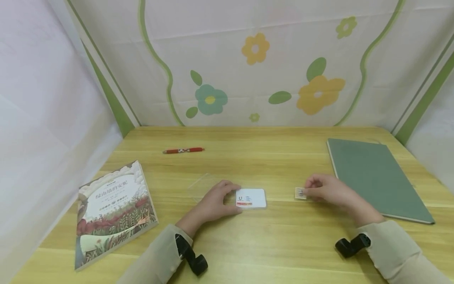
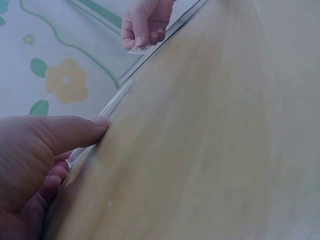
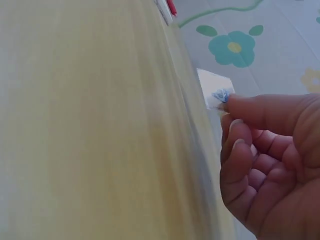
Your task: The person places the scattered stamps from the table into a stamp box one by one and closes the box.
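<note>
Near the middle of the table lies a flat white card case (image 1: 256, 197) with a dark U-shaped mark and an orange-red strip. My left hand (image 1: 216, 201) grips it from the left side, thumb at the near edge and index finger at the far edge. In the left wrist view the thumb (image 2: 90, 129) presses the rim of the case. Farther right, my right hand (image 1: 328, 190) pinches a small square clear packet (image 1: 300, 193) between thumb and fingertips. A blue-grey mark shows on this packet (image 3: 212, 87) in the right wrist view.
A clear thin plastic piece (image 1: 203, 185) lies behind the left hand, partly hidden by it. An illustrated book (image 1: 113, 213) is at the left, a red pen (image 1: 183, 150) at the back. The green hardcover book (image 1: 379, 177) lies beyond the right hand.
</note>
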Available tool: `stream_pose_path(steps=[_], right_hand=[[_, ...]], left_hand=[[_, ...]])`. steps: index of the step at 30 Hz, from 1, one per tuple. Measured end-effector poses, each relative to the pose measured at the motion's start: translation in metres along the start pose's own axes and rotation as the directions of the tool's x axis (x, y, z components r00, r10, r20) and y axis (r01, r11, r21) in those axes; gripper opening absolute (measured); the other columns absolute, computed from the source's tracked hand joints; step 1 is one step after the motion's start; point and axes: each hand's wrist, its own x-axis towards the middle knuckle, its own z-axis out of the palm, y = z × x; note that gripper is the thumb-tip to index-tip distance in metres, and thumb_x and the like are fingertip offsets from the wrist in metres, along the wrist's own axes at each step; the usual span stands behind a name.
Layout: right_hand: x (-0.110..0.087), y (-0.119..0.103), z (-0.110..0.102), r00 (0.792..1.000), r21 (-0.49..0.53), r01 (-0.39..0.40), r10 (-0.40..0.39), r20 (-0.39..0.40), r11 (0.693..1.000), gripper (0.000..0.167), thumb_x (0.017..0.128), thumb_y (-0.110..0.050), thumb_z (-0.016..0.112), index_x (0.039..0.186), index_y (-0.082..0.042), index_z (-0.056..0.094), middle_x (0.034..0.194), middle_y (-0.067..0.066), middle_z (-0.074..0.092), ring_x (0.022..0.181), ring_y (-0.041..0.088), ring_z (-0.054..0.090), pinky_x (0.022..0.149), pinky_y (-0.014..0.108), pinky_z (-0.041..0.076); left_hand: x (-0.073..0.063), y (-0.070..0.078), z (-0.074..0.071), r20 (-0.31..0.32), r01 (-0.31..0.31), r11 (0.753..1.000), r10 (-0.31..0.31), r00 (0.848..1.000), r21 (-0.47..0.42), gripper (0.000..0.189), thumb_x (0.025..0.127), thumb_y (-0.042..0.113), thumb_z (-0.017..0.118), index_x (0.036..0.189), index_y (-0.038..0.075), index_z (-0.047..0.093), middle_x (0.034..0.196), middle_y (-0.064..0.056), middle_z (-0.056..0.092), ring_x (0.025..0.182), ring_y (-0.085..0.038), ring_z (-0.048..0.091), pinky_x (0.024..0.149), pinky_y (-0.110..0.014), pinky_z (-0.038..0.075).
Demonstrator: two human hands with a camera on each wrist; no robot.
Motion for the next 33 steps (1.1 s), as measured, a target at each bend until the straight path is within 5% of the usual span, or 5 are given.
stream_pose_path(steps=[11,33], right_hand=[[0.002,-0.017,0.015,1.0,0.123,-0.007,0.006,0.004,0.992,0.023,0.083,-0.016,0.068,0.091,0.001,0.055,0.074,-0.001,0.055,0.064,0.01,0.048,0.056,0.023,0.044],[0.016,-0.038,0.048,0.997,0.093,0.019,-0.026,0.072,0.995,0.019,0.08,-0.013,0.068,0.088,0.001,0.057,0.068,0.003,0.052,0.062,0.016,0.047,0.055,0.026,0.044]], left_hand=[[0.001,-0.002,0.001,-0.007,-0.004,1.0,0.004,1.0,0.003,0.063,0.073,0.034,0.077,0.128,0.014,0.054,0.123,-0.003,0.05,0.109,-0.02,0.047,0.096,-0.042,0.038],[0.001,-0.002,0.0,-0.009,-0.016,1.0,0.016,1.0,-0.014,0.062,0.074,0.031,0.077,0.128,0.014,0.054,0.121,-0.003,0.05,0.11,-0.019,0.047,0.097,-0.041,0.038]])
